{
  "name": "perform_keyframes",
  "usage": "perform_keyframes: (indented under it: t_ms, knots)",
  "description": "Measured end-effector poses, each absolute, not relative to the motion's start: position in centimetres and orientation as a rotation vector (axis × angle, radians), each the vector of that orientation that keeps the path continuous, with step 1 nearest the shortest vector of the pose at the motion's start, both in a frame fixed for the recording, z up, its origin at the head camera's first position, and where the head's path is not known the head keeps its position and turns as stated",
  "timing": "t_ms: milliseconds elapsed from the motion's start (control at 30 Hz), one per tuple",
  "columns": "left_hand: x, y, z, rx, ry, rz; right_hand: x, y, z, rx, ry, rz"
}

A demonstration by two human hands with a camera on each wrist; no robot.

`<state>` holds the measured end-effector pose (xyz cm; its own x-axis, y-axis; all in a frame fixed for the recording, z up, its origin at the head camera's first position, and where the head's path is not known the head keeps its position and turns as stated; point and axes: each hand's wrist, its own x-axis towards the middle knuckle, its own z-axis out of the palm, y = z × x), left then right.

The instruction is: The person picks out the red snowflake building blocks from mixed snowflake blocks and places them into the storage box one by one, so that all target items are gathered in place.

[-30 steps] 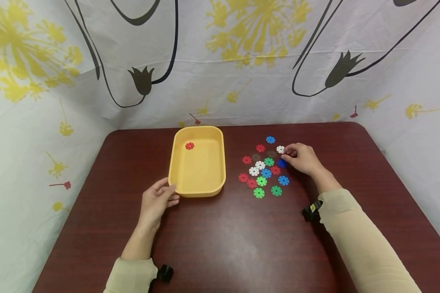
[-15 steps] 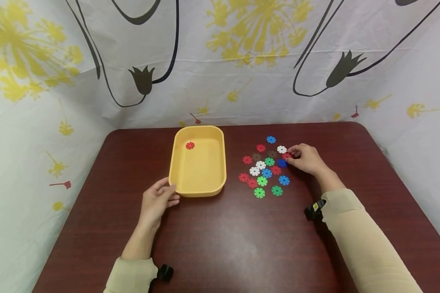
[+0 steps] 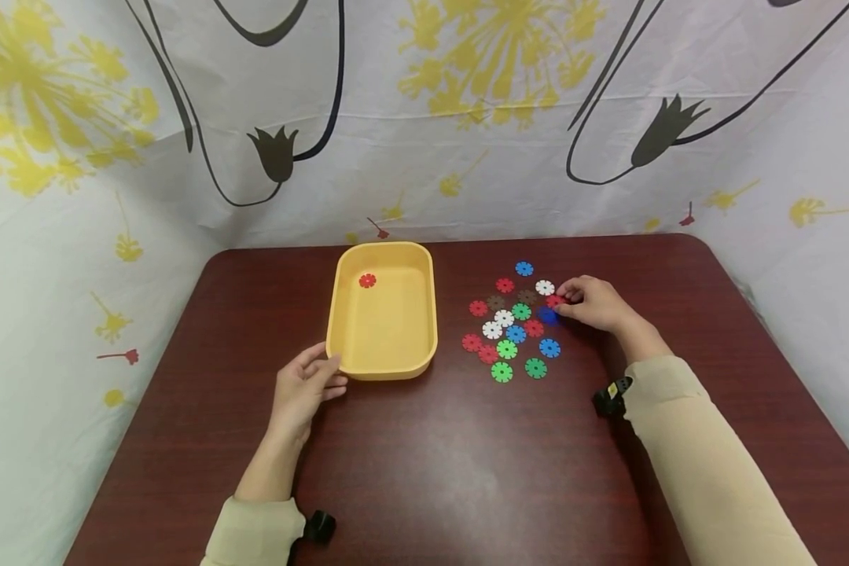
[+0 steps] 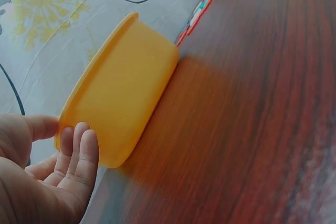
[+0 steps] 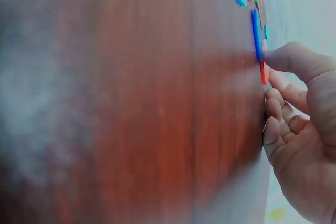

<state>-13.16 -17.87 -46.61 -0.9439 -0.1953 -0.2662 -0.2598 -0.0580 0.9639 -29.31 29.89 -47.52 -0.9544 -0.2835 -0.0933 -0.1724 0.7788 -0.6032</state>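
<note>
My left hand [image 3: 307, 391] holds a yellow plastic tray [image 3: 334, 314] by its near-left corner. In the left wrist view the thumb lies at the tray's rim and the fingers against its outer wall. Inside the tray lies one red notched disc [image 3: 367, 281]. My right hand [image 3: 594, 304] is at the right edge of a spread of notched plastic discs. Its thumb touches a dark blue disc [image 5: 256, 32], and its bent index finger is near a red disc [image 5: 264, 73]. I cannot tell whether either disc is pinched.
Several notched discs, among them a white one [image 3: 545, 288], a brown one [image 3: 495, 303] and a light green one [image 3: 501, 372], lie flat on the dark red-brown table [image 3: 431, 456]. A patterned cloth [image 3: 467, 181] hangs behind the table and along its sides.
My right hand has shifted slightly right, and a red disc that it hid has come into view at its fingertips. The dark blue disc has slid a little right. The left hand stays on the tray.
</note>
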Motion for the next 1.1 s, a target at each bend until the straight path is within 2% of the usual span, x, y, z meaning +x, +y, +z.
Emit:
perform_keyframes:
  t_ms: [1100]
  knots:
    - [-13.2, -18.0, -46.7, -0.515, 2.147, 2.150, -28.9, 31.0, -47.7, -0.546, 2.816, -0.972]
